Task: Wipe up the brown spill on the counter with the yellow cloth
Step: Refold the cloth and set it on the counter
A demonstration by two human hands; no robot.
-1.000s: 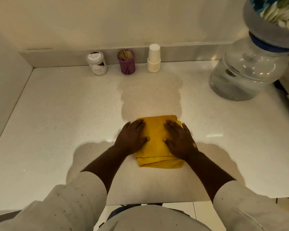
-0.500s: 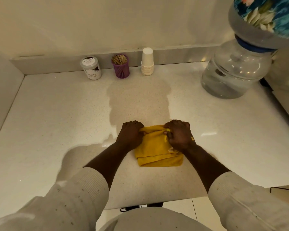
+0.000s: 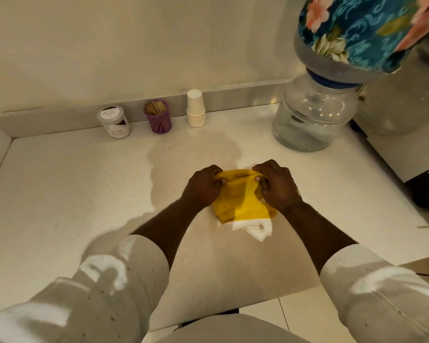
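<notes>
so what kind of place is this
Probably a pantry or tea corner: a counter with stacked paper cups, a toothpick holder and a water dispenser.

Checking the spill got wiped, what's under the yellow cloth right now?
The yellow cloth rests on the white counter, its far edge pinched by the left hand and right hand. No brown shows around it; underneath is covered.

You're standing at a pantry or kitchenette counter [image 3: 60,194], pale speckled stone set against a plain wall. Along the back sit a stack of paper cups [image 3: 195,108], a purple toothpick holder [image 3: 158,117] and a labelled jar [image 3: 114,122], with a cloth-covered water bottle dispenser [image 3: 315,112] to your right.
</notes>
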